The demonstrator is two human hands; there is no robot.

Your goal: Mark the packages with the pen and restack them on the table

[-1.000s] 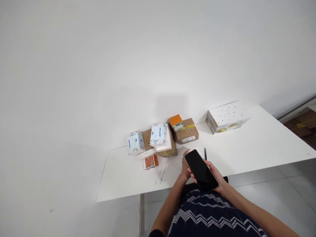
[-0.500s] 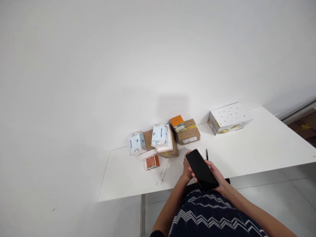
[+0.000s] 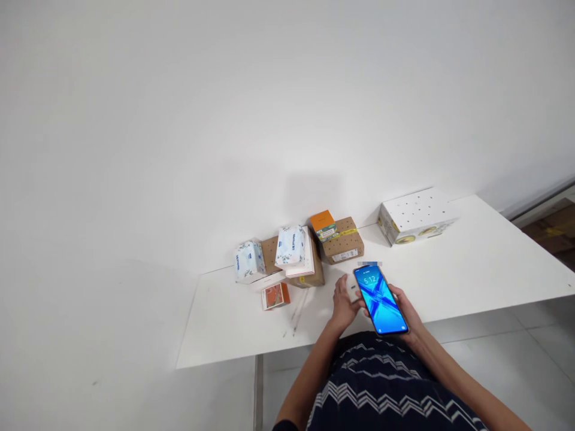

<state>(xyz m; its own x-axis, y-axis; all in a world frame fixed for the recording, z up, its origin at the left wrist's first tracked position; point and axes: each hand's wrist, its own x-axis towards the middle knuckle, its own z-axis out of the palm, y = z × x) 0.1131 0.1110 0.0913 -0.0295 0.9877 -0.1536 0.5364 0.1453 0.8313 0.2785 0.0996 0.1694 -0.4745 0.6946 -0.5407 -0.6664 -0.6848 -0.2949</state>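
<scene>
My right hand (image 3: 406, 314) is closed around a smartphone (image 3: 381, 302), held tilted over the front edge of the table with its screen lit blue and a clock reading 5:12. Just left of the phone, my left hand (image 3: 345, 308) grips a small white block with a dark slot (image 3: 353, 288), which looks like a charger. Part of that block is hidden behind the phone and my fingers. Several thin, pale sticks or cables (image 3: 297, 314) lie on the table left of my left hand, too faint to name.
Against the wall on the white table (image 3: 224, 329) stand brown cartons (image 3: 344, 244), an orange box (image 3: 322, 219), tissue packs (image 3: 290, 245) and a white box (image 3: 417, 215). A small orange-and-white box (image 3: 275, 296) lies in front. My striped top borders the table's front edge.
The phone's screen has turned from black to lit blue. The phone has shifted right and turned more upright, uncovering the white block in my left hand. The pen is now hidden.
</scene>
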